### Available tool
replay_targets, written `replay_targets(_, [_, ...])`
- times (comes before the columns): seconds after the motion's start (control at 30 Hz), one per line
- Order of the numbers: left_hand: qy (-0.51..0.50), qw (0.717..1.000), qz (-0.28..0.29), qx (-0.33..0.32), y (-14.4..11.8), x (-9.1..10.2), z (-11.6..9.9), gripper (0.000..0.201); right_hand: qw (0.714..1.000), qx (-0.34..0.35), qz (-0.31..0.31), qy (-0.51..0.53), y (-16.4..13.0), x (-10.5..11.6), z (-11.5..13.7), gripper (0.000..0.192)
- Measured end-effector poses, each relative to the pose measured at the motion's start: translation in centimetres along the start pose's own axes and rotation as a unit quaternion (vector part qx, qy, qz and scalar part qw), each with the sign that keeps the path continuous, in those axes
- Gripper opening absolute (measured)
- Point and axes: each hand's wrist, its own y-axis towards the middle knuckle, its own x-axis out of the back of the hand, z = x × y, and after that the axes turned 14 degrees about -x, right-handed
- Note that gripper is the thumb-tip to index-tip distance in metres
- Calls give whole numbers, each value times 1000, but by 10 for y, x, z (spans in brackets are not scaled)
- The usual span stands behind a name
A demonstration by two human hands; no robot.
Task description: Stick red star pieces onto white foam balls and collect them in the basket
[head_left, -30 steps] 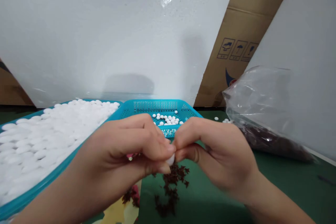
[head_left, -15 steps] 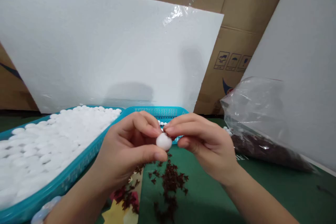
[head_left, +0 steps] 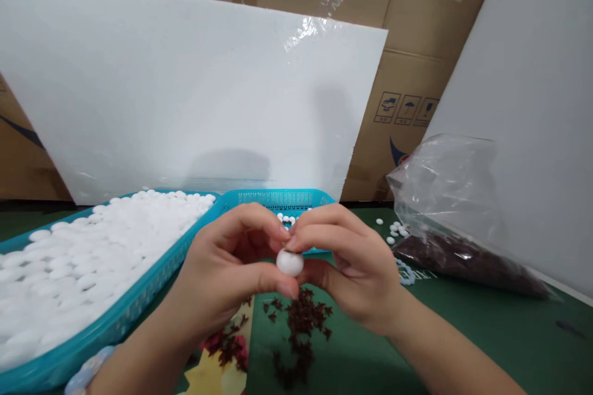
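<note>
A small white ball (head_left: 290,263) is pinched between the fingers and thumb of my left hand (head_left: 231,253), above the green table. My right hand (head_left: 352,259) closes on the same ball from the other side, its fingertips on top and its thumb against the right side. A thin dark brown bit shows under the fingertips at the top of the ball; most of it is hidden. Below the hands lies a loose heap of small dark brown star-shaped pieces (head_left: 303,315).
A blue basket (head_left: 139,305) full of white balls stands at left. Behind the hands is a second blue basket (head_left: 278,197) with some white balls. A clear plastic bag (head_left: 445,185) of brown pieces lies at right, several white balls (head_left: 397,229) beside it. A white board (head_left: 208,92) leans behind.
My right fingers and thumb have closed in on the ball, now touching its top and side. The view has shifted slightly, showing more white balls beside the bag.
</note>
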Motion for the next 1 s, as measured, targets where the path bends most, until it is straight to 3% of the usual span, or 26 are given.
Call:
replay_targets(0.33, [17,999,-4,-26,1,-7,-5,22,996,-60,15,63,0,6,1,12])
replay_targets(0.7, [-20,1000,-1,12,5,1,-4,23,988,-116,33,96,-1,6,2,19])
replay_targets(1.0, [138,990,-30,18,5,4,-6,16,965,-238,22,108,1,-1,0,6])
